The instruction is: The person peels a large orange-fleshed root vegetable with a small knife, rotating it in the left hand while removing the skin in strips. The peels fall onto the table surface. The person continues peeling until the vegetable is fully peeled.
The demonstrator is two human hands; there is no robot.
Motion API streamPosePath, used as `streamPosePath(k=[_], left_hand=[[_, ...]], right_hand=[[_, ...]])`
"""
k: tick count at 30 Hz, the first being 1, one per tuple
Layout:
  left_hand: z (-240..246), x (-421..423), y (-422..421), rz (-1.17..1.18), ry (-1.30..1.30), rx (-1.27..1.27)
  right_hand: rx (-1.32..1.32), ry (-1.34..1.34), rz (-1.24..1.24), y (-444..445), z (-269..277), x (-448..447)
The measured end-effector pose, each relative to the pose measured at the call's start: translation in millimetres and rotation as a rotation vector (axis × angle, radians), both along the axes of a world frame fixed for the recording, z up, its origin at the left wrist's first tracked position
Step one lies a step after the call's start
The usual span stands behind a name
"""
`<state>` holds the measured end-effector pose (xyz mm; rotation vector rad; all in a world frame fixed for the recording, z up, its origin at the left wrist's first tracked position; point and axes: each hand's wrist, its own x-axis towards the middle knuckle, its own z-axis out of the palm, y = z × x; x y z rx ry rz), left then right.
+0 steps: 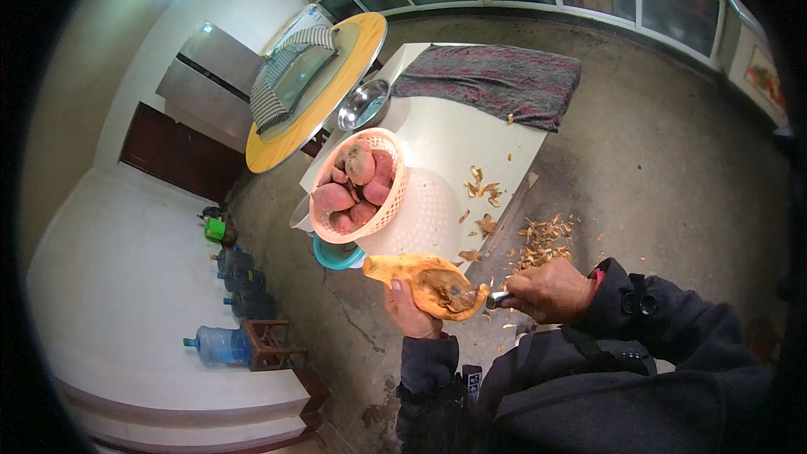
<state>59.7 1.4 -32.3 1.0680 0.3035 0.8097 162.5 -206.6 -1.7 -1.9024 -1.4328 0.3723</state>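
Observation:
My left hand (411,312) grips a mostly peeled sweet potato (403,265) from below, near the table's edge. Its flesh is orange, with a large brown, rough patch facing up. My right hand (548,291) is closed around a metal-handled tool (498,300) at the right end of the sweet potato; the tool's working end is too hidden to name. Beyond my left hand, a pink plastic basket (398,198) holds several unpeeled sweet potatoes (360,162). Peelings (482,186) lie on the white table (441,139).
A folded dark cloth (485,79) covers the table's far end, by a steel bowl (364,104). A teal basin (337,253) sits below the basket. Many peelings (543,239) lie on the floor at right. A round wooden table (353,69) stands beyond; water jugs (220,345) line the left wall.

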Motion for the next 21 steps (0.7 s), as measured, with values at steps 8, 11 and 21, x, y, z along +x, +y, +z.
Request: streamPosePath(k=[8,11,21], left_hand=[[10.7,11.5,-12.7,-0.089,0.144,-0.141],[13.8,13.8,-14.6,-0.13,0.205,-0.153],[23.1,22.1,-26.6,-0.173,0.29,-0.186]], right_hand=[[-0.147,-0.264,0.172,5.2,15.5,10.3],[-0.16,-0.31,0.208,6.0,16.8,15.0],[-0.147,-0.236,0.3,12.2,16.8,22.0]])
